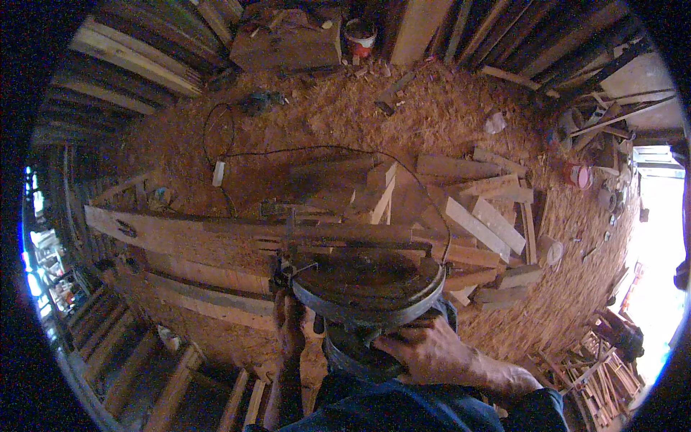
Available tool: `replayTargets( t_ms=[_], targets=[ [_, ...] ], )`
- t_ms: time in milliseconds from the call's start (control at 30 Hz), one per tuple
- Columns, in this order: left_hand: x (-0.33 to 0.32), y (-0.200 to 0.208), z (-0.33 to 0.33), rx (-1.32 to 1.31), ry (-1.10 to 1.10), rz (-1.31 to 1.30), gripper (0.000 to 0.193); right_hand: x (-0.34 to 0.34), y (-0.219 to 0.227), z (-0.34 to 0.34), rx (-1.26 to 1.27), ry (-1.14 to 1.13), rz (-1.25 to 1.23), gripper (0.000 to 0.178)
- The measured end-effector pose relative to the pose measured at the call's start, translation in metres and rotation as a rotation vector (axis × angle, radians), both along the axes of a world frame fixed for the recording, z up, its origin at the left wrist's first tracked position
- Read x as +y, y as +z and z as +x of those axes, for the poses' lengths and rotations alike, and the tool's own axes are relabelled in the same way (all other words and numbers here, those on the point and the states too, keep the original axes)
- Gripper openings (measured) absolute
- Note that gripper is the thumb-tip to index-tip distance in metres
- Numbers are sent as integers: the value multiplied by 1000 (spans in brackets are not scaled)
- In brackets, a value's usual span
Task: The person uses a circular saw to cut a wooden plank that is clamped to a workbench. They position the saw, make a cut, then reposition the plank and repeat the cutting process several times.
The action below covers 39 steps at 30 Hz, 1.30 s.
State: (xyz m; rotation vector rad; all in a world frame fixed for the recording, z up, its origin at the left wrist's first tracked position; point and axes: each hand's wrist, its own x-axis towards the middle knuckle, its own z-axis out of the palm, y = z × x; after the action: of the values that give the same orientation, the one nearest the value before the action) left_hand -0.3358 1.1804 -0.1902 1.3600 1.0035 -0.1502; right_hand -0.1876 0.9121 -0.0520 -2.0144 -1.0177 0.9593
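A large corded power tool (pixel 367 317), with a rounded dark top and a grey metal rim, is in front of my body. My right hand (pixel 425 347) is closed around its near side, under the rim; some of the fingers are hidden. At the tool's left end, my left hand (pixel 290 317) is closed on a dark fitting (pixel 282 272), its fingertips partly out of sight. Beyond the tool lies a long wooden plank (pixel 180 229), stretching to the left. The tool's black cord (pixel 425 189) loops from its right side toward a white power strip (pixel 219 173).
Offcut boards (pixel 486 227) lie piled to the right of the tool. More planks (pixel 216 291) stretch to the left. Sawdust (pixel 317 108) covers the floor. At the back are a wooden box (pixel 288 47) and a bucket (pixel 361 37). Timber (pixel 137 54) leans along the walls.
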Motion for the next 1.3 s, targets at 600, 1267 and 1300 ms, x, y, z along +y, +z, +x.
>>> replayTargets(
  t_ms=[600, 1267, 1300],
  targets=[
    [9, -14, -11, -56, -65, 20, 47, 4, 2, -1, 103, -10, -39, 73],
    [10, -18, 36, -57, -136, 30, 38, -3, -62, 1, -1, -72, -55, 81],
    [10, -14, 38, -106, -101, 30, 37, -8, -65, -1, 4, -49, -98, 81]
  ],
)
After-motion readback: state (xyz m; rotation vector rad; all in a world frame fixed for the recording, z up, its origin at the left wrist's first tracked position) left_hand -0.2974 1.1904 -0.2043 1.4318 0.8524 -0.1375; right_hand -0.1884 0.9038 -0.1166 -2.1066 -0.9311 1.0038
